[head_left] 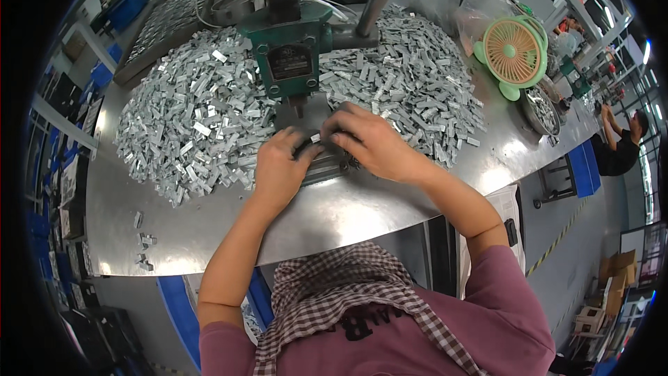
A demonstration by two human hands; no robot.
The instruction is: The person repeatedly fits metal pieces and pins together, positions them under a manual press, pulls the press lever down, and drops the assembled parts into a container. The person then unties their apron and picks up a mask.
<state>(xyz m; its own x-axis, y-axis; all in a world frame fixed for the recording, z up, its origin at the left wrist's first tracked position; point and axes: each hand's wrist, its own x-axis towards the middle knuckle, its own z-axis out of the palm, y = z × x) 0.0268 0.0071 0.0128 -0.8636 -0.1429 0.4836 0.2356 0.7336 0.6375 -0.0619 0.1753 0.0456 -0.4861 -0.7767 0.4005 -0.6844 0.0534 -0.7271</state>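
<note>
A green hand press (pixel 289 56) stands in front of me, its ram pointing down at a metal fixture (pixel 323 169) on the bench. Just below the ram, a small silver metal piece (pixel 315 138) shows between my fingertips. My left hand (pixel 280 167) is closed at the piece's left side, thumb and fingers pinched toward it. My right hand (pixel 372 143) curls in from the right with bent, darkened fingers close to the same piece. What those right fingertips grip is hidden.
Heaps of small metal pieces lie left (pixel 202 111) and right (pixel 410 83) of the press. A green and orange fan (pixel 513 52) and a pan of parts (pixel 541 111) stand at the right. Several loose pieces (pixel 145 240) lie near the left front edge. Another person (pixel 619 143) works far right.
</note>
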